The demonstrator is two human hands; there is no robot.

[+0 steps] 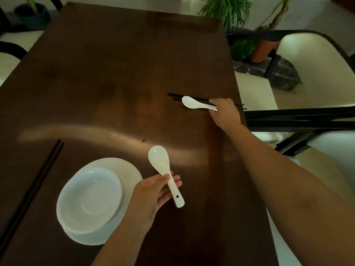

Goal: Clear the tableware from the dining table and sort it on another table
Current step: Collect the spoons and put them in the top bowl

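Left hand (153,192) holds a white ceramic spoon (163,169): thumb pressed across the handle, fingers lying nearly straight beneath it, bowl end pointing away from the person, above the dark brown surface (107,73).

Right hand (223,112) is stretched forward, well apart from the left hand, near the right edge of the surface. Its fingers pinch the handle end of a second white spoon (194,103). This spoon lies across a pair of black chopsticks (184,97), bowl pointing left of the hand; the chopsticks run under the hand and show again on its far side. Whether the fingers also touch the chopsticks: cannot tell.

Just left of the left hand: white bowl (90,200) stacked on a white plate (130,169), touching. Further left of that hand, a second pair of black chopsticks (32,191) lies flat on the surface, running diagonally.
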